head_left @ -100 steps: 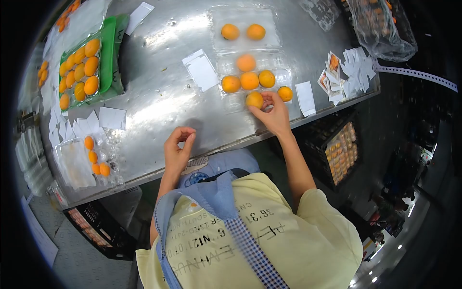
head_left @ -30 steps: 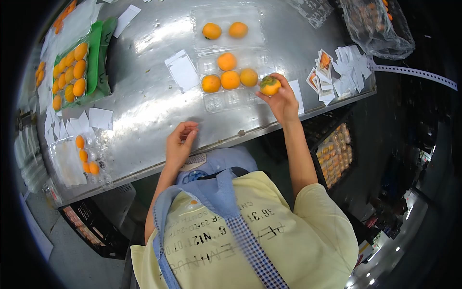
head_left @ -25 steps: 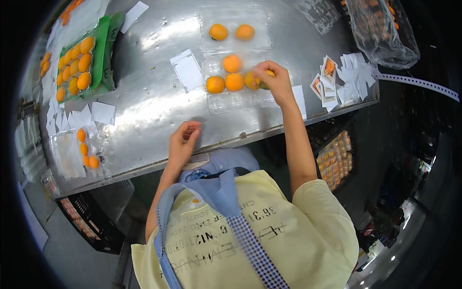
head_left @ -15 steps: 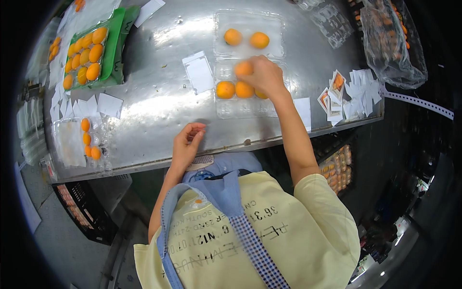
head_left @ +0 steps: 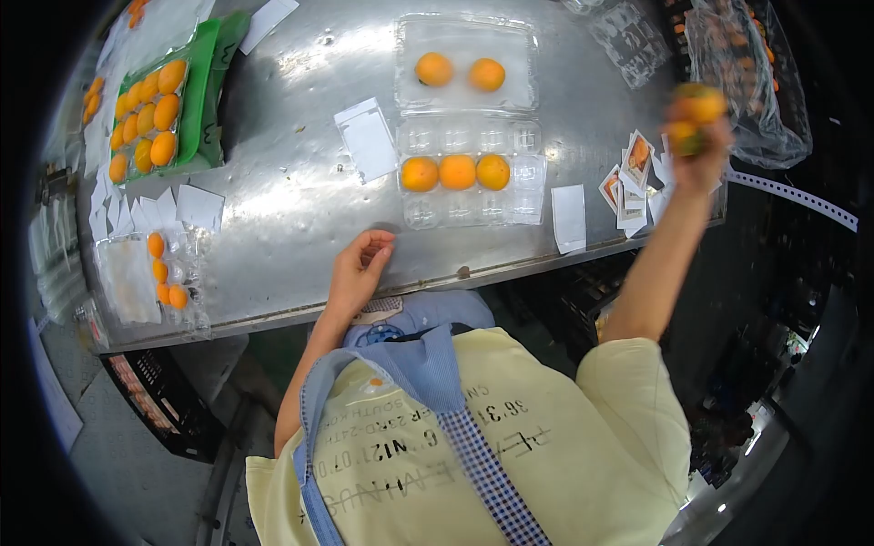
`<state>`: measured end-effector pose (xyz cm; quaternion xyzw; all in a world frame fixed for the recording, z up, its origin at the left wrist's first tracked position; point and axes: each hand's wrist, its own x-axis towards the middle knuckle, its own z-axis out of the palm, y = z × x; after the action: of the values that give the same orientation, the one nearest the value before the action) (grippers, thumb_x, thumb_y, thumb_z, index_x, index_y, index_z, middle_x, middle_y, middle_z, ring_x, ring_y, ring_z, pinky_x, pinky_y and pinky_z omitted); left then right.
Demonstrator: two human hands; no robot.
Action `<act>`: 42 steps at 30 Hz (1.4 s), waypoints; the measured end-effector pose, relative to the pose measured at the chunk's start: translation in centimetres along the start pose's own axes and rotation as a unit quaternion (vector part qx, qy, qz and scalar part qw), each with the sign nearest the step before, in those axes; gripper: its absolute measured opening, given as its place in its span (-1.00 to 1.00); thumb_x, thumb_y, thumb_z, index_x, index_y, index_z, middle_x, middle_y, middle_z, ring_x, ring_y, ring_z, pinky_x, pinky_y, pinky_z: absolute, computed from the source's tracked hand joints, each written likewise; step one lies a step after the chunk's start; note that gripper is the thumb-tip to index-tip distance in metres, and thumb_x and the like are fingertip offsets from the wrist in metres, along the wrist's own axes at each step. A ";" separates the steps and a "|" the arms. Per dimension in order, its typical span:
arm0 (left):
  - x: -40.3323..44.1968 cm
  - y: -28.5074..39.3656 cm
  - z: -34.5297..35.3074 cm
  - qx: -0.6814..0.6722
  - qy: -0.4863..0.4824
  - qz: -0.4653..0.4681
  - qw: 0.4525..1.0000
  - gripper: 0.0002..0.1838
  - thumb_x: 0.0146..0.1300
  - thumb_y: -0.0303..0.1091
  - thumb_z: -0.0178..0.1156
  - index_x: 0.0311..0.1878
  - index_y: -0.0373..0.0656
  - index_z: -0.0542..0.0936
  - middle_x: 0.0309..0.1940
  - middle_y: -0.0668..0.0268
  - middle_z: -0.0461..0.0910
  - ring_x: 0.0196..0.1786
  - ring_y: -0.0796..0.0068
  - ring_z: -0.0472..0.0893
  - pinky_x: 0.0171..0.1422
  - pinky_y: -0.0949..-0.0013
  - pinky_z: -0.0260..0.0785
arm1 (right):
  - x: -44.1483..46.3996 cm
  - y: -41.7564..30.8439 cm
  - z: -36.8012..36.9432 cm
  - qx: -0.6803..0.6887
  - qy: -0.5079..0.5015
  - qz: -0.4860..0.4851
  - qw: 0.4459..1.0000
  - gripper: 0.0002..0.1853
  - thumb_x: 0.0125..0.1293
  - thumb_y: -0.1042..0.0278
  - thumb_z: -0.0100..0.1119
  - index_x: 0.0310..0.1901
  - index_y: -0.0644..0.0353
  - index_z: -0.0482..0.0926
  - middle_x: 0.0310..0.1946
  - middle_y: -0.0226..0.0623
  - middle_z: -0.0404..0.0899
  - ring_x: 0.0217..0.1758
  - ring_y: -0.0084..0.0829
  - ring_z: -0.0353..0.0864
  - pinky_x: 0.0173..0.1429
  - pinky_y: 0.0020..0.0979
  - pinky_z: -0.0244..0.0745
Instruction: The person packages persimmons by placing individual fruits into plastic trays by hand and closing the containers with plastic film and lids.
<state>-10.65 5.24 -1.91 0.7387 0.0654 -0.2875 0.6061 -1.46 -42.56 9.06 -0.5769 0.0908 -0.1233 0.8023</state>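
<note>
My right hand (head_left: 699, 156), smeared by motion, is raised at the right side beside a plastic-lined crate. Its fingers are closed on oranges (head_left: 699, 105), at least two, some with a greenish tinge. My left hand (head_left: 361, 266) is near the table's front edge, fingers loosely bent, thumb apart and nothing in it. Ahead of it lies a clear plastic clamshell pack (head_left: 473, 211), spread flat, with a row of three oranges (head_left: 457, 172) in its moulded cups. Two more oranges (head_left: 487, 75) rest apart in its flat far half.
A green tray (head_left: 208, 100) at the left supports a filled pack of oranges (head_left: 144, 118). Another pack with small orange fruit (head_left: 159, 270) lies front left. White cards (head_left: 569, 218) and picture labels (head_left: 637, 155) are scattered about. A plastic-lined crate (head_left: 751, 91) stands far right.
My right hand has swung from the clamshell pack out to the right, by the plastic-lined crate, and now grips oranges there. My left hand has hardly moved.
</note>
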 end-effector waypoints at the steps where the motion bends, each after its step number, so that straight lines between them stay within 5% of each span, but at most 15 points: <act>1: 0.2 0.1 0.1 -0.002 -0.002 0.003 1.000 -0.83 0.24 -0.49 0.15 -0.10 -0.21 0.58 -0.40 0.41 0.57 -0.33 0.66 0.47 -0.18 0.55 0.36 | 2.1 -4.1 -2.5 -0.012 0.039 -0.040 0.998 -0.40 0.19 0.05 0.18 0.14 0.29 0.30 0.00 -0.02 0.38 0.01 -0.16 0.47 -0.07 -0.13 0.58; 5: 0.8 0.0 0.2 0.010 -0.010 0.008 1.000 -0.83 0.24 -0.49 0.15 -0.10 -0.21 0.58 -0.40 0.42 0.57 -0.33 0.67 0.46 -0.18 0.55 0.35 | 9.5 -18.1 -10.0 0.021 0.203 -0.190 0.960 -0.10 0.23 -0.18 0.05 0.36 0.33 -0.04 0.32 0.23 -0.02 0.37 0.17 0.10 0.24 0.26 0.31; 8: 1.1 0.6 0.4 0.010 -0.007 0.008 1.000 -0.84 0.25 -0.49 0.14 -0.11 -0.21 0.58 -0.41 0.42 0.56 -0.33 0.67 0.46 -0.19 0.55 0.35 | 11.2 -20.8 -15.4 0.232 0.302 -0.133 0.915 0.04 0.23 -0.31 -0.04 0.41 0.33 -0.29 0.42 0.18 -0.35 0.47 0.25 -0.33 0.31 0.48 -0.08; 9: 1.2 0.8 0.3 0.017 -0.008 0.002 1.000 -0.83 0.25 -0.48 0.15 -0.09 -0.21 0.57 -0.40 0.42 0.56 -0.33 0.67 0.46 -0.19 0.55 0.35 | 11.8 -20.9 -17.3 0.270 0.298 -0.099 0.910 0.10 0.20 -0.31 0.02 0.40 0.28 -0.41 0.41 0.23 -0.27 0.42 0.37 -0.16 0.32 0.39 0.00; 11: 1.4 1.0 0.2 0.028 -0.004 -0.011 1.000 -0.80 0.24 -0.48 0.15 -0.06 -0.20 0.56 -0.38 0.41 0.57 -0.33 0.67 0.47 -0.19 0.55 0.36 | 12.1 -16.0 -15.5 0.183 0.266 -0.116 0.939 -0.10 0.25 -0.12 0.08 0.36 0.39 -0.07 0.31 0.23 0.10 0.34 0.19 0.19 0.33 0.12 0.23; 13: 1.7 0.3 0.2 0.014 0.011 0.010 1.000 -0.76 0.25 -0.47 0.15 -0.01 -0.18 0.53 -0.33 0.39 0.57 -0.33 0.65 0.48 -0.20 0.54 0.36 | 11.9 -7.9 -13.8 -0.084 0.104 -0.133 0.982 -0.44 0.29 0.13 0.12 0.16 0.43 0.34 0.09 0.03 0.47 0.13 -0.15 0.51 0.23 -0.24 0.43; 14: 1.6 -0.1 0.2 0.009 0.018 0.019 1.000 -0.73 0.25 -0.46 0.15 0.02 -0.17 0.52 -0.31 0.38 0.57 -0.33 0.64 0.48 -0.20 0.54 0.37 | 9.8 -4.1 -8.5 -0.091 0.080 -0.051 0.991 -0.67 0.30 0.29 0.11 -0.01 0.35 0.53 -0.05 -0.16 0.60 -0.03 -0.40 0.60 0.09 -0.43 0.49; 15: 1.7 -0.4 0.1 0.012 0.021 0.019 1.000 -0.70 0.24 -0.45 0.15 0.06 -0.16 0.49 -0.29 0.37 0.57 -0.34 0.63 0.49 -0.21 0.53 0.37 | 7.9 -0.2 -4.1 -0.161 0.071 -0.004 0.984 -0.68 0.30 0.29 0.15 0.00 0.31 0.53 -0.09 -0.18 0.61 -0.14 -0.38 0.63 -0.06 -0.41 0.57; 18: 3.1 -0.2 0.5 0.024 0.025 0.025 0.999 -0.59 0.24 -0.42 0.16 0.17 -0.13 0.41 -0.25 0.33 0.57 -0.35 0.59 0.50 -0.21 0.51 0.39 | 5.2 10.4 2.3 -0.482 -0.078 0.007 0.873 -0.57 0.15 0.17 0.31 0.02 0.21 0.55 -0.11 -0.25 0.62 -0.13 -0.41 0.61 -0.05 -0.42 0.51; 21: 4.9 0.5 1.2 0.050 0.024 0.035 0.998 -0.50 0.23 -0.40 0.17 0.24 -0.11 0.32 -0.24 0.29 0.57 -0.36 0.53 0.52 -0.22 0.47 0.40 | 3.2 15.4 8.6 -0.472 -0.180 0.000 0.863 -0.39 0.08 0.14 0.35 0.18 0.10 0.44 0.10 -0.17 0.47 0.08 -0.31 0.51 0.09 -0.34 0.46; 24: 6.4 0.1 1.9 0.087 0.004 0.046 0.995 -0.44 0.21 -0.45 0.19 0.28 -0.14 0.27 -0.25 0.30 0.53 -0.37 0.61 0.52 -0.23 0.51 0.40 | 3.2 16.8 12.3 -0.577 -0.218 -0.134 0.776 -0.28 0.03 0.13 0.38 0.27 -0.04 0.34 0.23 -0.14 0.33 0.24 -0.19 0.36 0.21 -0.29 0.37; 27: 6.6 0.6 2.5 0.133 0.012 0.041 0.990 -0.44 0.18 -0.50 0.20 0.25 -0.15 0.27 -0.28 0.28 0.54 -0.38 0.58 0.54 -0.24 0.50 0.41 | 3.2 17.2 14.8 -0.592 -0.214 -0.165 0.759 -0.25 0.02 0.04 0.38 0.29 -0.19 0.31 0.25 -0.12 0.29 0.31 -0.13 0.26 0.29 -0.15 0.25; 33: 6.9 0.0 2.5 0.126 0.022 0.051 0.991 -0.46 0.12 -0.51 0.21 0.20 -0.09 0.31 -0.33 0.26 0.57 -0.40 0.40 0.60 -0.27 0.38 0.43 | 4.0 20.5 18.2 -0.668 -0.244 -0.156 0.686 -0.35 0.03 -0.05 0.31 0.22 -0.26 0.41 0.20 -0.25 0.38 0.34 -0.20 0.24 0.30 0.00 0.17; 36: 7.2 1.1 1.4 0.148 0.000 0.036 0.988 -0.54 0.11 -0.45 0.24 0.11 -0.11 0.42 -0.34 0.27 0.59 -0.43 0.40 0.59 -0.29 0.38 0.42 | 5.3 21.5 18.1 -0.675 -0.242 -0.184 0.672 -0.43 0.09 -0.13 0.27 0.16 -0.30 0.41 0.04 -0.37 0.46 0.10 -0.30 0.44 0.08 -0.05 0.32; 42: 11.5 6.6 -0.4 0.191 0.165 0.110 0.961 -0.60 0.14 -0.21 0.25 0.01 -0.17 0.52 -0.27 0.26 0.62 -0.37 0.36 0.60 -0.24 0.34 0.43 | 5.9 20.1 15.6 -0.385 -0.184 -0.215 0.879 -0.49 0.17 0.14 0.30 0.16 -0.08 0.43 -0.08 -0.41 0.50 -0.24 -0.51 0.52 -0.27 -0.46 0.41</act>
<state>1.88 0.99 -2.00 0.8805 0.0266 -0.0999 0.4626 10.55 -24.11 -5.04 -0.8577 -0.1445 -0.1397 0.4733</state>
